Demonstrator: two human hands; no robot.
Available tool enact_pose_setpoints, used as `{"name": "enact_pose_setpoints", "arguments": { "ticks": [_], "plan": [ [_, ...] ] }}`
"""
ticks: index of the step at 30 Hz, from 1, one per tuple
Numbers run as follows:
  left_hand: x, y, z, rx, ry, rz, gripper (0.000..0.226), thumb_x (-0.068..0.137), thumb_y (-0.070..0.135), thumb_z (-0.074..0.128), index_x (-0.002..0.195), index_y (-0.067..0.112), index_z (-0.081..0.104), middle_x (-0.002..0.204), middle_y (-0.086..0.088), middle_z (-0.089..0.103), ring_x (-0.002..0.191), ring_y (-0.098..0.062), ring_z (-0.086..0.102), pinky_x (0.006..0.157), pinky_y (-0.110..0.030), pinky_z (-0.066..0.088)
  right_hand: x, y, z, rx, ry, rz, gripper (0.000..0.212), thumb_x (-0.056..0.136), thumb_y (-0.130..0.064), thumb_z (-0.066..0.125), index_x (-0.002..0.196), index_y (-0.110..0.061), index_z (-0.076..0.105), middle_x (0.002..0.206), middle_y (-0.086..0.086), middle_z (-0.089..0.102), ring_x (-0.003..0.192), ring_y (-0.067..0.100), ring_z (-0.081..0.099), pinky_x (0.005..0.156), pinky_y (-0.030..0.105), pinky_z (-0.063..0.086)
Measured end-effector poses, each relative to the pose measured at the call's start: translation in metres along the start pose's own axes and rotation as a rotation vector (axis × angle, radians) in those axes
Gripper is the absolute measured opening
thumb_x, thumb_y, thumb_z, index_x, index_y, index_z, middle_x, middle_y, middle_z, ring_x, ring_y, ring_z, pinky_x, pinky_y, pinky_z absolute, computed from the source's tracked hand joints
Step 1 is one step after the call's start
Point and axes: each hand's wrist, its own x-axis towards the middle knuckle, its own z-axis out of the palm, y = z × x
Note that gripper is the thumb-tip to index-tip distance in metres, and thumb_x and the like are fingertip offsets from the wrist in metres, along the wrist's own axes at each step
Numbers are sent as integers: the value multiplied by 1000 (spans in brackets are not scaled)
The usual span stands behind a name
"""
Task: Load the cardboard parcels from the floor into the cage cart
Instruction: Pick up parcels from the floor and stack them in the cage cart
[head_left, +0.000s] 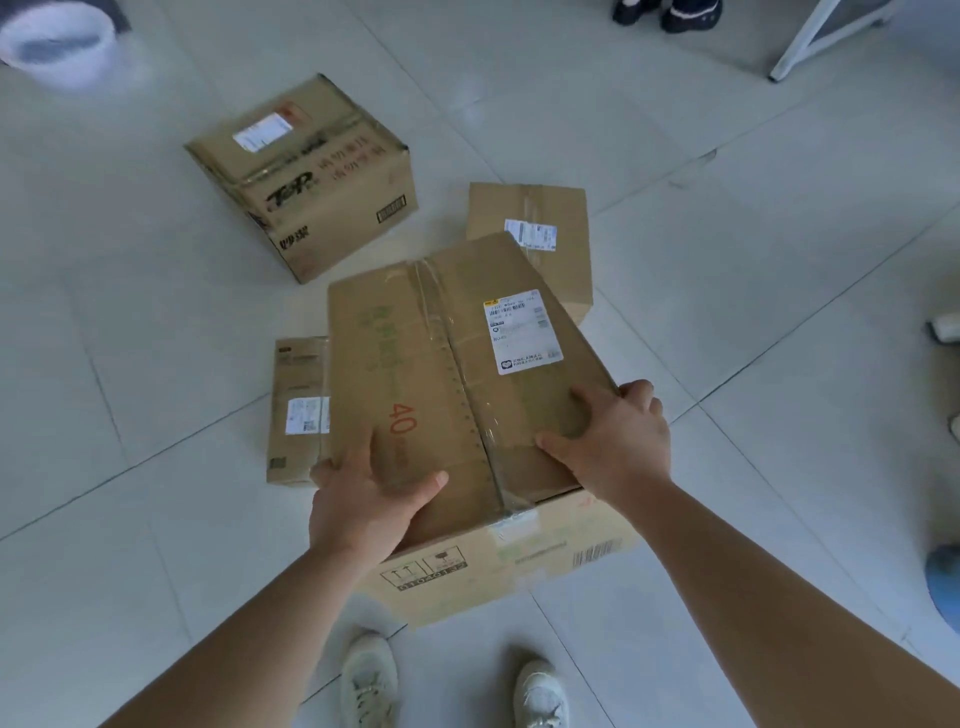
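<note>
A large taped cardboard parcel with a white label and a red "40" is in front of me, above my feet. My left hand grips its near left corner, thumb on top. My right hand grips its near right edge, fingers spread on the top. Three other parcels lie on the tiled floor: a printed box at the back left, a plain box partly hidden behind the held one, and a narrow box to its left. No cage cart is in view.
A white bucket stands at the far left. Another person's dark shoes are at the top, beside a white frame leg. A blue object sits at the right edge. My own white shoes are below the parcel.
</note>
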Motion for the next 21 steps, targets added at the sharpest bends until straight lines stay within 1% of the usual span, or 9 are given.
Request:
{"name": "enact_pose_setpoints", "arguments": {
  "ticks": [3,5,8,11,14,17,19,21],
  "plan": [
    [-39,15,-66,-53,87,-2,100,65,61,76,147,34,25,137,-8,32,120,-31,50,101,-40,43,-27,-48,-49,15,54,-82,67,69,-62,64,128,-32,51,116,8,38,107,28,42,97,38,39],
    [-67,21,-109,-79,158,-9,100,64,61,76,146,34,26,136,-8,30,117,-31,51,98,-39,44,-47,-78,-80,20,82,-145,67,69,-63,63,127,-31,51,116,9,39,106,29,43,97,38,39],
    [-110,25,-165,-97,261,-18,101,62,63,76,145,35,26,135,-7,29,115,-32,51,96,-41,45,-82,-120,-123,18,97,-238,67,71,-63,61,129,-31,50,120,11,38,109,31,42,99,38,36],
    [-161,26,-220,-109,376,-13,101,61,65,75,144,34,27,134,-9,30,111,-33,53,92,-42,48,-123,-159,-167,15,119,-342,68,74,-64,59,132,-31,47,121,11,38,112,30,41,97,37,35],
    [-219,19,-271,-123,494,-32,102,61,67,73,144,33,25,135,-9,30,109,-33,53,90,-42,50,-170,-197,-205,44,136,-478,69,74,-65,59,132,-28,47,121,12,37,113,30,39,99,36,34],
    [-274,5,-314,-125,620,-62,102,62,68,72,145,32,24,137,-11,31,113,-32,51,91,-40,47,-217,-234,-231,78,124,-605,70,75,-65,60,133,-28,46,125,15,36,117,33,37,103,38,33],
    [-310,-9,-342,-137,691,-86,100,63,68,72,145,33,24,137,-10,31,112,-31,52,91,-41,48,-251,-259,-243,108,107,-677,70,75,-64,61,134,-30,46,125,15,36,118,33,36,100,38,34],
    [-343,-25,-369,-159,752,-120,101,63,68,71,145,34,23,137,-9,31,111,-30,53,91,-41,49,-283,-287,-252,154,85,-733,69,74,-64,63,134,-33,46,124,13,36,116,30,36,95,35,35]
  ]
}}
